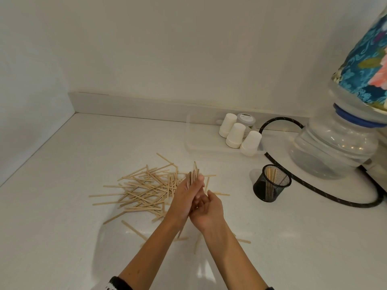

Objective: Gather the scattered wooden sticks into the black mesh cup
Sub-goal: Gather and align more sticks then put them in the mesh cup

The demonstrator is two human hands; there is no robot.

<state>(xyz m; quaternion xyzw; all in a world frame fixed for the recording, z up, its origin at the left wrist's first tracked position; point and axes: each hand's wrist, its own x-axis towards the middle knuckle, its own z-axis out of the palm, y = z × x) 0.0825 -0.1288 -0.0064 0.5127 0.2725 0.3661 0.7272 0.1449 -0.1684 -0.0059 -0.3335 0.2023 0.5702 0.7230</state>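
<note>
Gripping a bundle of sticks (193, 173) that stands nearly upright above the counter (62, 206), the left hand (185, 197) has its fingers curled round the lower part of the bundle, whose tips fan out a little above the fingertips. The right hand (206, 208) sits just beside and below it, palm turned up and toward the left hand, fingers loosely bent near the foot of the bundle; whether it touches the sticks cannot be told, since the two hands overlap there. To the left of the hands lies the pile (144, 190) of loose sticks, criss-crossed flat on the counter, with a few strays nearer the person, under and beside the forearms. The mesh cup (271, 183) stands upright to the right of the hands, well apart from the pile, and already holds several sticks leaning against its far wall. Behind the cup a black cord (314, 190) curves across the counter, passing just beside it. Farther back, near the wall, stacks of white paper cups (235, 136) stand upside down in a clear tray (189, 141), with a small jar (246, 119) behind them. At the right edge a large water bottle (335, 147) stands inverted, its upper part wrapped in a patterned cover (364, 61).
</note>
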